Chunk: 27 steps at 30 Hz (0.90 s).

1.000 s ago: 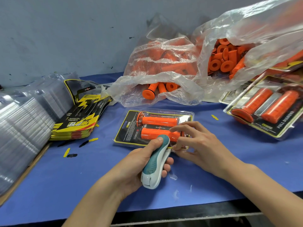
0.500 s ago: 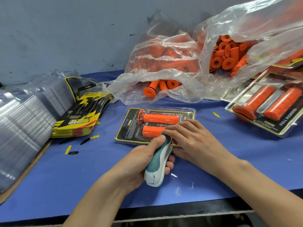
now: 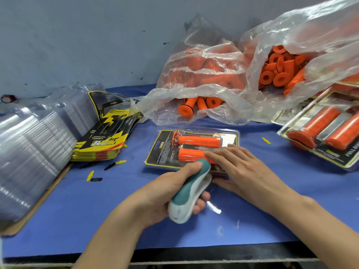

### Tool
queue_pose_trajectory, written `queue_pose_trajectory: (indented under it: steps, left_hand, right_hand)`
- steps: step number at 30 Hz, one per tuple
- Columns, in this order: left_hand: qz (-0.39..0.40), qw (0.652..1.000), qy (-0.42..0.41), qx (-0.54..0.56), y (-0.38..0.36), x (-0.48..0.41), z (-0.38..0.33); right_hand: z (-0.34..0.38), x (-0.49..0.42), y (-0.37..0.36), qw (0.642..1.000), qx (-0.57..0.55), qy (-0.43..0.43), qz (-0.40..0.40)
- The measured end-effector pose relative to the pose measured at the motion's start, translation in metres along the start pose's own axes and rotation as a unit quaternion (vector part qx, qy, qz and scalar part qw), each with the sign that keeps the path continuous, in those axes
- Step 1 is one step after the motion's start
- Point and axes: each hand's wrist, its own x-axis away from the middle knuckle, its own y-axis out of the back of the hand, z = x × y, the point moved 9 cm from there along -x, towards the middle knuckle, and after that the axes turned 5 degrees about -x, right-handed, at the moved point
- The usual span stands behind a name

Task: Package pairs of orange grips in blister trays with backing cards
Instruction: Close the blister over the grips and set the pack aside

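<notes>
A blister pack (image 3: 163, 150) with two orange grips (image 3: 198, 141) on a black and yellow backing card lies flat on the blue table. My left hand (image 3: 165, 193) grips a teal and white stapler (image 3: 189, 193), its nose at the pack's near edge. My right hand (image 3: 240, 167) rests on the pack's near right part, fingers laid flat over the lower grip, thumb under the pack's edge.
Clear bags of loose orange grips (image 3: 277, 72) lie at the back. Finished packs (image 3: 326, 131) are stacked at the right. A pile of backing cards (image 3: 104, 140) and stacks of clear blister trays (image 3: 29, 152) stand at the left. Small yellow and black card scraps (image 3: 91, 175) dot the table.
My right hand's fingers have flattened and slid left along the lower grip. The stapler in my left hand has stayed at the pack's near edge.
</notes>
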Motion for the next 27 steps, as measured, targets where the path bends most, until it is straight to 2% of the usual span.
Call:
queue_pose_trajectory:
  steps: [2,4,6,8,11,13,14,15,17,19,21,23,27]
  left_hand:
    - [-0.053,0.993,0.005,-0.103,0.035,0.013,-0.002]
    - [-0.167,0.961,-0.006,-0.222,0.083,0.031,-0.01]
    - [-0.327,0.892,0.003,-0.313,0.135,0.05,-0.015]
    - [-0.459,0.794,0.031,-0.396,0.17,0.066,-0.017]
    - [-0.528,0.688,0.04,-0.496,0.183,0.069,-0.022]
    - [-0.555,0.633,-0.012,-0.54,0.173,0.068,-0.036]
    - [-0.558,0.627,-0.077,-0.537,0.16,0.067,-0.047]
    - [-0.54,0.639,-0.16,-0.524,0.143,0.065,-0.057]
    - [-0.452,0.649,-0.297,-0.536,0.099,0.056,-0.07]
    - [-0.354,0.63,-0.329,-0.608,0.061,0.038,-0.065]
    - [-0.305,0.611,-0.325,-0.654,0.041,0.023,-0.056]
    - [-0.321,0.587,-0.35,-0.656,0.029,0.022,-0.059]
    - [-0.342,0.499,-0.443,-0.662,-0.007,0.029,-0.066]
  right_hand:
    - [-0.002,0.002,0.004,1.0,-0.004,0.003,-0.007]
    - [-0.003,0.004,0.008,1.0,-0.006,0.009,-0.016]
    - [-0.001,0.005,0.01,1.0,-0.005,0.012,-0.025]
    - [0.001,0.003,0.011,1.0,-0.001,0.012,-0.027]
    - [0.001,0.002,0.012,1.0,-0.003,0.005,-0.017]
    - [-0.002,0.004,0.012,1.0,-0.006,0.0,-0.01]
    - [-0.004,0.005,0.012,1.0,-0.005,-0.002,-0.005]
    - [-0.006,0.005,0.012,1.0,-0.004,-0.006,0.0]
    - [-0.011,0.007,0.013,1.0,-0.001,-0.019,0.006]
    - [-0.016,0.009,0.016,0.999,0.001,-0.033,0.006]
    - [-0.023,0.013,0.019,0.999,-0.002,-0.048,0.01]
    - [-0.029,0.014,0.02,0.997,-0.008,-0.068,0.02]
    - [-0.027,0.008,0.021,0.994,0.004,-0.108,-0.005]
